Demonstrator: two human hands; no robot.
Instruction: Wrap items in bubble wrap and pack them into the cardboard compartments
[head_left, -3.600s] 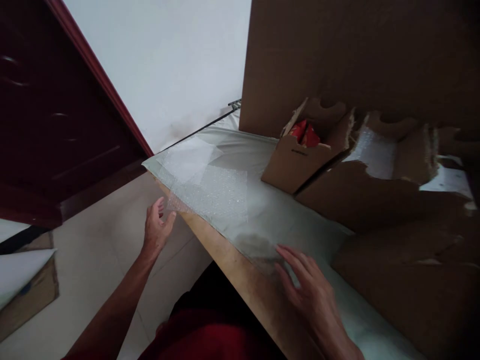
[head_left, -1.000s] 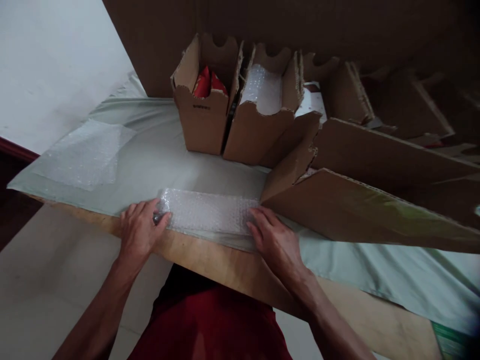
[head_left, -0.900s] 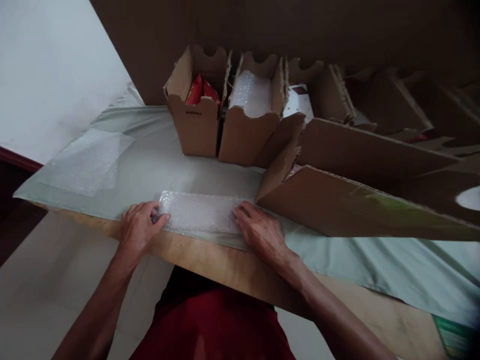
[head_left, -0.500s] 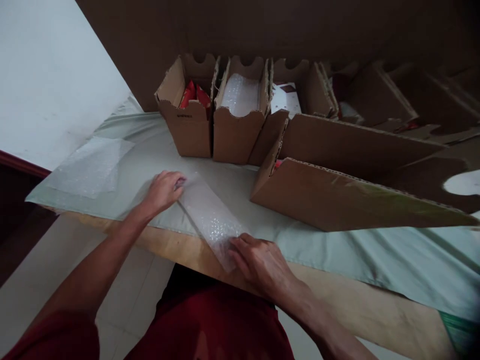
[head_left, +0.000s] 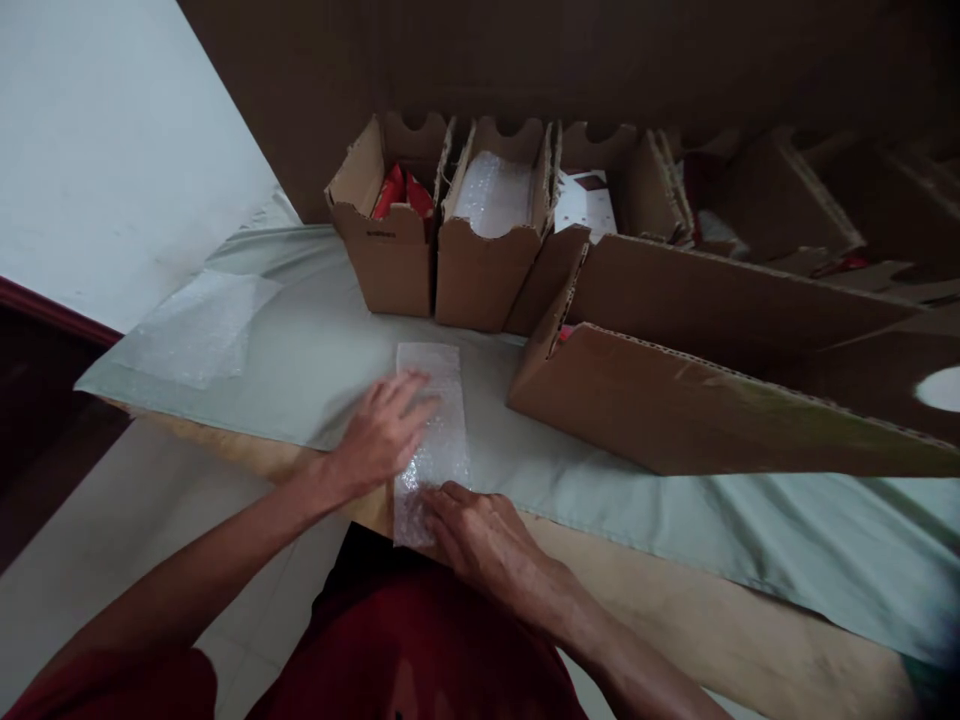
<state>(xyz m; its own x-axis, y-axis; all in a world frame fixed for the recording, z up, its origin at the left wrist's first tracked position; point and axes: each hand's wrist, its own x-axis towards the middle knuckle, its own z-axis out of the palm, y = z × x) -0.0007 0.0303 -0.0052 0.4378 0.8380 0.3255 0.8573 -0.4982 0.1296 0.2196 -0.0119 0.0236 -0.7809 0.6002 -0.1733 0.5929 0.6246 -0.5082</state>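
Note:
A narrow, folded strip of clear bubble wrap (head_left: 442,440) lies on the cloth-covered table, pointing away from me, its near end reaching past the table's front edge. My left hand (head_left: 386,430) is over its left side with the fingers spread, slightly blurred; whether they touch the wrap I cannot tell. At the near end, the fingers of my right hand (head_left: 480,535) are closed together on the strip's right edge. Part of that end is hidden under them.
A flat bubble wrap sheet (head_left: 202,330) lies at the table's left. Along the back stand cardboard bins: one with red packets (head_left: 401,190), one with bubble wrap (head_left: 495,195), one with a white item (head_left: 585,200). A long cardboard box (head_left: 712,400) sits at right.
The strip has turned from slanting to nearly straight ahead of me. My left hand let go of its far end and moved right and nearer, fingers spreading. My right hand shifted slightly left.

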